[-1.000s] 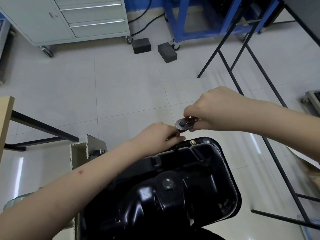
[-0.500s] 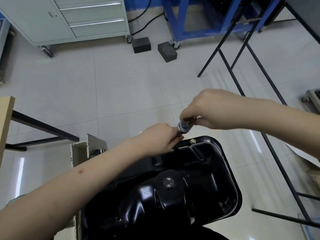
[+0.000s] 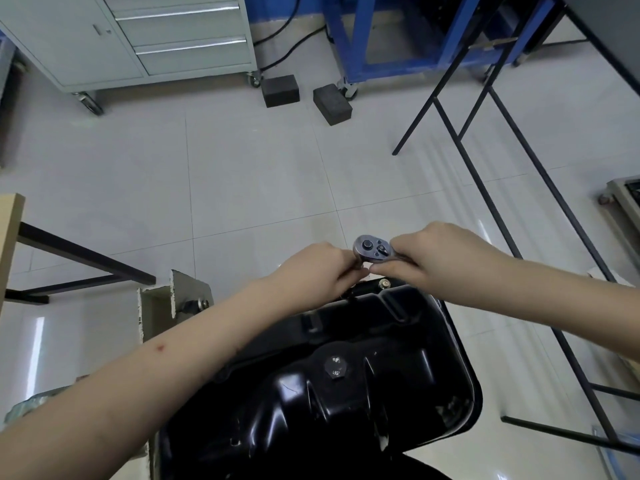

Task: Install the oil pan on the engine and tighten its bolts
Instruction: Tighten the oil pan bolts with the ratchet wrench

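While the black oil pan [image 3: 346, 375] sat seated on the engine, both hands worked at its far edge. Since a moment earlier the ratchet [image 3: 373, 252] had turned face-up, its handle clasped in the right hand [image 3: 436, 258]. Left hand [image 3: 318, 275] pinched beneath the head, presumably steadying the socket; an installed bolt [image 3: 384, 283] showed nearby. Tightening appeared underway.
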